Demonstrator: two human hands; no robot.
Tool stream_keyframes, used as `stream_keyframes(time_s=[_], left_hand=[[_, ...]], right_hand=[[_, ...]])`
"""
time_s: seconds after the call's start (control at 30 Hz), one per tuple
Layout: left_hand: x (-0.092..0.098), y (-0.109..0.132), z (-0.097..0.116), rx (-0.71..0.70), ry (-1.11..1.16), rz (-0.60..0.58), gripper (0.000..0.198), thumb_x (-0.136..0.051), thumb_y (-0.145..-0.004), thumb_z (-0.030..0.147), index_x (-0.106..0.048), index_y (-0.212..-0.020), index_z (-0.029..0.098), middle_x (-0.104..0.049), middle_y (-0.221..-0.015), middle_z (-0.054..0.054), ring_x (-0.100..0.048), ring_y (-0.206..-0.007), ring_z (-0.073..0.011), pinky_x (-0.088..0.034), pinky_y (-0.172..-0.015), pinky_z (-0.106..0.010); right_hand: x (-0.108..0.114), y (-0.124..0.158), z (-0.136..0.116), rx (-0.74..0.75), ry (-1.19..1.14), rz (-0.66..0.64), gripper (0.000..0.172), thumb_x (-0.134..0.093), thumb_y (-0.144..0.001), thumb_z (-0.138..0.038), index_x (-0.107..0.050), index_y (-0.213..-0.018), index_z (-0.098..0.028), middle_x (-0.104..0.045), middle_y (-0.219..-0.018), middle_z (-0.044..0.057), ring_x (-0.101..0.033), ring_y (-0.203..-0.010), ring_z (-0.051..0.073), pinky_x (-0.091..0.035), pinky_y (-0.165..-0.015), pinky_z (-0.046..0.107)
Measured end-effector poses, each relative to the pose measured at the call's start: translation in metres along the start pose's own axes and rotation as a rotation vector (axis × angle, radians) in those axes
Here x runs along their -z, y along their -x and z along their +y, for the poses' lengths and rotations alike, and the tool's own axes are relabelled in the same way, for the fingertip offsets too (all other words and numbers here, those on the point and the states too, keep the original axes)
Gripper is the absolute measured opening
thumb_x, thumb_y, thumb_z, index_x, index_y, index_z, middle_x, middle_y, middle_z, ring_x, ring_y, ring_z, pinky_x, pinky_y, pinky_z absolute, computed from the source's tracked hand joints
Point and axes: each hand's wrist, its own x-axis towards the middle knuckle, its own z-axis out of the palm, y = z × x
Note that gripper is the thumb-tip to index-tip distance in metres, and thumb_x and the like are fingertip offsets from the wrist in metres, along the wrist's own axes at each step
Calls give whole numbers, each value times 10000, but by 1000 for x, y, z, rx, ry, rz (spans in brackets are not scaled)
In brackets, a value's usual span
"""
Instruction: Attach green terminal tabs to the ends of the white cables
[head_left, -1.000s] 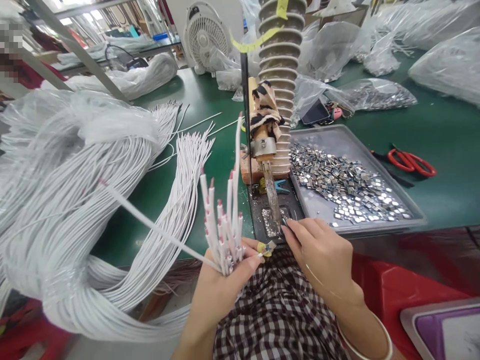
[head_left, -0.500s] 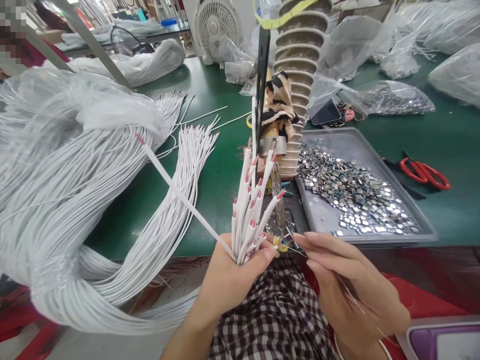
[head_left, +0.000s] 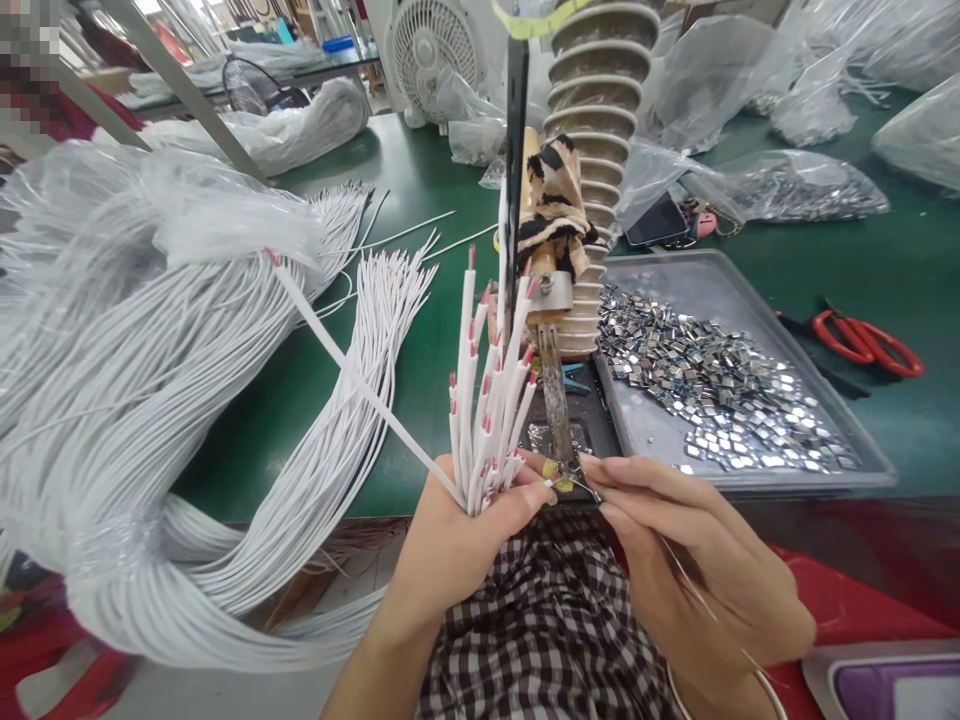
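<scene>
My left hand (head_left: 472, 545) is closed around a bunch of white cables (head_left: 484, 400) with red wire tips, standing up from the fist. One longer cable slants out to the left. Its thumb and forefinger pinch a cable end beside a small yellow piece (head_left: 553, 472). My right hand (head_left: 697, 540) is closed on a thin solder wire (head_left: 688, 580), which runs back across the palm. At its fingertips is a small dark part, mostly hidden. Both hands' fingertips meet under the tip of a mounted soldering iron (head_left: 555, 400), its handle wrapped in patterned cloth.
A grey tray (head_left: 757, 300) of small shiny metal pieces stands at right, with red-handled pliers (head_left: 870, 340) beyond it. A ribbed hose (head_left: 600, 90) rises behind the iron. Bundled white cables (head_left: 150, 400) fill the left. Plastic bags (head_left: 802, 185), a phone (head_left: 654, 222) and a fan (head_left: 435, 55) lie farther back.
Both hands have shifted slightly left and up, bringing their fingertips under the iron's tip. The small dark part at the right fingertips has dropped from its slanted position. The cables in the left hand have tilted left.
</scene>
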Motion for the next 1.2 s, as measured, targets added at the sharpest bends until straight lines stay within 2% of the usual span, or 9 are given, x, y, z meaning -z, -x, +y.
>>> stream_keyframes(time_s=[0.3, 0.43, 0.57, 0.67, 0.8, 0.93, 1.03, 1.13, 1.2], left_hand=[[4, 1, 2, -2, -19, -61, 123, -670, -731, 173, -655, -610, 160, -655, -702, -11, -530, -640, -126, -416, -604, -238], [5, 3, -2, 5, -74, -59, 108, -666, -741, 185, -660, -635, 163, -680, -738, -26, -548, -667, -141, -431, -624, -245], [6, 5, -9, 4, -80, -51, 94, -669, -750, 193, -671, -658, 173, -695, -753, -31, -580, -716, -165, -452, -651, -254], [6, 12, -15, 19, -75, -67, 98, -663, -767, 190, -667, -670, 173, -718, -815, -44, -603, -760, -182, -464, -672, -263], [9, 25, -24, 24, -113, -141, 106, -682, -820, 229, -689, -731, 171, -715, -860, -52, -624, -821, -197, -477, -707, -268], [15, 36, -34, -30, -32, -139, 97, -721, -831, 292, -751, -802, 205, -706, -1006, -40, -632, -955, -197, -479, -824, -256], [19, 42, -38, -93, -3, -86, 127, -706, -848, 328, -762, -816, 218, -675, -915, -22, -617, -843, -154, -478, -750, -225], [18, 47, -37, -76, -75, -125, 136, -673, -873, 322, -747, -847, 211, -639, -756, 3, -531, -605, -108, -433, -585, -221], [14, 50, -36, -112, -182, -159, 124, -658, -882, 290, -727, -829, 202, -630, -724, 4, -524, -598, -117, -427, -589, -236]], right_hand=[[3, -1, -1, 20, -17, -44, 285, -698, -782, 6, -707, -989, -190, -736, -1077, 26, -727, -889, 155, -629, -847, 280], [6, 1, -2, 6, -63, -72, 268, -674, -800, -1, -699, -989, -189, -733, -1070, 50, -726, -904, 173, -627, -825, 290], [6, 8, -2, -99, -108, -23, 197, -584, -881, -67, -657, -997, -208, -731, -945, 54, -721, -866, 205, -625, -745, 353], [3, 12, -2, -218, -89, 23, 194, -514, -917, -66, -643, -952, -207, -668, -773, 14, -674, -756, 160, -586, -692, 305], [-4, 16, -7, -319, -186, -133, 169, -591, -888, -79, -669, -940, -219, -671, -864, 16, -636, -790, 134, -540, -695, 246], [0, 28, -12, -393, -340, -49, 170, -623, -869, -74, -687, -903, -228, -670, -845, 12, -635, -854, 159, -523, -748, 273], [10, 37, -10, -572, -369, 96, 193, -515, -971, -240, -699, -1021, -211, -689, -941, 61, -640, -955, 201, -500, -836, 343], [19, 35, -10, -643, -437, 216, 342, -387, -1022, -333, -682, -888, -224, -618, -721, 24, -618, -766, 176, -475, -705, 330], [21, 29, -16, -569, -323, 99, 293, -470, -994, -288, -642, -764, -230, -575, -674, -5, -577, -706, 152, -433, -690, 316]])
